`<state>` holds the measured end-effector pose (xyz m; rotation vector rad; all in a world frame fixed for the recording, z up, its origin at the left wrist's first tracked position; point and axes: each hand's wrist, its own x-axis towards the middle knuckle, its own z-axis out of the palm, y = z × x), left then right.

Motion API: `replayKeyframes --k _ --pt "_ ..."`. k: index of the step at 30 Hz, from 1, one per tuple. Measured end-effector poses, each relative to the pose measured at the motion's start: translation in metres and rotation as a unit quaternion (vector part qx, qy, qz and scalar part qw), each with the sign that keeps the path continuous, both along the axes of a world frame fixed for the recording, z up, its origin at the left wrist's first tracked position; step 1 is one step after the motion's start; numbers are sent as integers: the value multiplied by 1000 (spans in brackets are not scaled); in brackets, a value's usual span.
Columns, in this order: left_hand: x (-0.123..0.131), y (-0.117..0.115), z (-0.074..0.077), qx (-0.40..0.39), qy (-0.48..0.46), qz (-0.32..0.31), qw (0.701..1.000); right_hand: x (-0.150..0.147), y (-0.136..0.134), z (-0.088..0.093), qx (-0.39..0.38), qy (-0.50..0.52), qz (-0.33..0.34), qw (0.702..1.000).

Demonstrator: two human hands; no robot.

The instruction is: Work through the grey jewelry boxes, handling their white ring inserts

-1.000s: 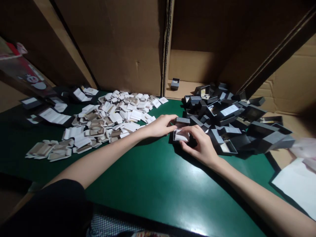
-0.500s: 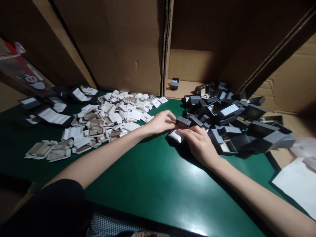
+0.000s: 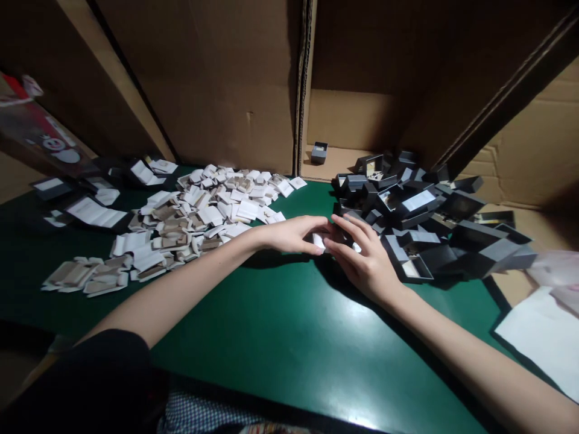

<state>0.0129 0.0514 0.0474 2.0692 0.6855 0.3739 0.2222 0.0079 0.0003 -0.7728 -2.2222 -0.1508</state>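
Near the middle of the green table (image 3: 280, 325), my left hand (image 3: 298, 234) and my right hand (image 3: 360, 250) meet around a small dark box with a white insert (image 3: 319, 241). The fingers of both hands are closed on it, and they hide most of the box. A pile of small white and grey folded card pieces (image 3: 210, 215) lies to the left of my hands. Many dark grey boxes (image 3: 418, 202), some of them open with pale inserts, are heaped just right of my right hand.
Cardboard walls (image 3: 203, 78) stand behind the table. One small dark box (image 3: 319, 153) sits on a cardboard ledge at the back. Dark boxes with white linings (image 3: 97, 211) lie at far left, a white sheet (image 3: 538, 337) at far right.
My left hand has moved slightly right and down onto the box. My right hand's fingers have lifted and spread a little over it, and the box is now mostly covered.
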Motion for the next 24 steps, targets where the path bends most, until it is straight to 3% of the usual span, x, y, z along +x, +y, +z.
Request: replayKeyframes --k 8,19,24 --pt "5 -7 2 62 50 110 991 5 8 1 -30 23 17 999" --pt "20 -21 -6 231 71 156 958 9 11 3 -26 3 10 1000" --pt "22 -22 -8 220 63 149 962 9 10 2 -18 -11 1 1000"
